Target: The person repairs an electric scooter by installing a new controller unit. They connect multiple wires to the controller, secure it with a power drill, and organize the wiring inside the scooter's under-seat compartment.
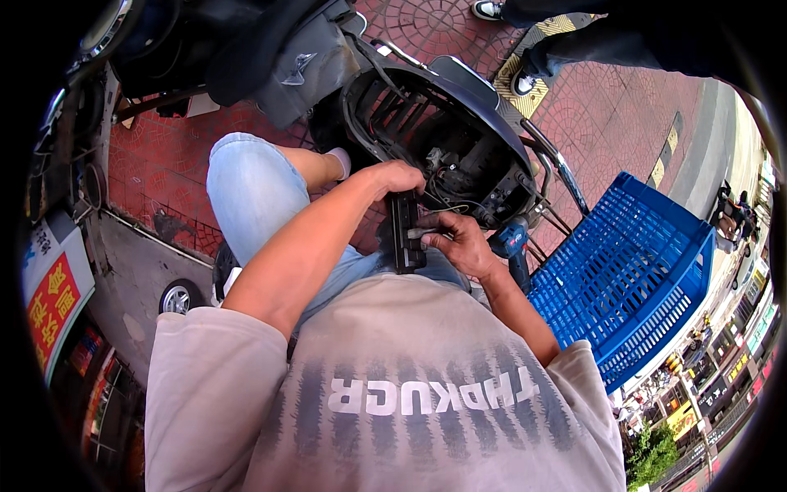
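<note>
A: What is the largest thing in front of the person?
B: It is the dark scooter (484, 102). Its body is open, and cables are visible inside.
A: And after this?
B: A blue plastic basket (627, 246) stands to the right. Near its closer edge, beside the scooter, there is a blue and black drill (514, 239).
A: Where is the long black part (402, 246)?
B: It is over the person's lap, just before the open scooter body, with its length pointing away from the person.
A: How do the hands hold?
B: The left hand (397, 178) is clamped on the far end of the part. The right hand (459, 243) has thumb and finger pinched on a small grey piece (417, 234) at the part's right side; I cannot tell exactly what it is.
</note>
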A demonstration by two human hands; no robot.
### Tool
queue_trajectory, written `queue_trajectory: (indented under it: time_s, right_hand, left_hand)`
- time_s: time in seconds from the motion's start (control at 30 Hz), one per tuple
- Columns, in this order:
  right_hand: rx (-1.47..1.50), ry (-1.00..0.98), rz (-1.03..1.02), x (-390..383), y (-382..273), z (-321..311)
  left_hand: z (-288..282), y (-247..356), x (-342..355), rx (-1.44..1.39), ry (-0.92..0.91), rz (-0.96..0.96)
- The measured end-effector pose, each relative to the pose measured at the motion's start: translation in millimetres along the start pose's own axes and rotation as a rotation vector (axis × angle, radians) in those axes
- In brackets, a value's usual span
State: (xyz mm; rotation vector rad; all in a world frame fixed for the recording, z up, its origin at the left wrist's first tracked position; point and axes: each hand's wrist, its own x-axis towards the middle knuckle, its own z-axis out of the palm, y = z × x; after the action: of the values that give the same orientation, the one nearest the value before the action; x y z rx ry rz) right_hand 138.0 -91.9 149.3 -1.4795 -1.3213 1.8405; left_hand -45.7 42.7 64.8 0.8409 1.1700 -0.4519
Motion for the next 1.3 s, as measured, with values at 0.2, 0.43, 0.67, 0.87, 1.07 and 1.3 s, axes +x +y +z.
queue_trajectory:
  time_s: [0.2,0.43,0.67,0.87,1.07,1.3]
  right_hand:
    - [0.123,0.117,-0.021,-11,10,4]
    - [-0.001,0.168,-0.231,-9,17,8]
    - [-0.346,0.104,-0.305,-4,7,14]
    - [-0.4,0.159,-0.302,-2,7,18]
    - [-0.364,0.326,-0.261,-14,-2,4]
    - [-0.206,0.434,0.068,-20,7,0]
  left_hand:
    - [25,-39,-22,-1.016,-0.25,-0.009]
    - [54,-41,-34,-1.291,-0.234,0.047]
    - [57,-36,-24,-1.191,-0.026,-0.016]
    - [48,-47,-12,-1.226,-0.079,0.115]
    - [37,-47,-6,-1.311,-0.081,0.155]
    - [37,-47,-11,-1.391,-0.001,0.208]
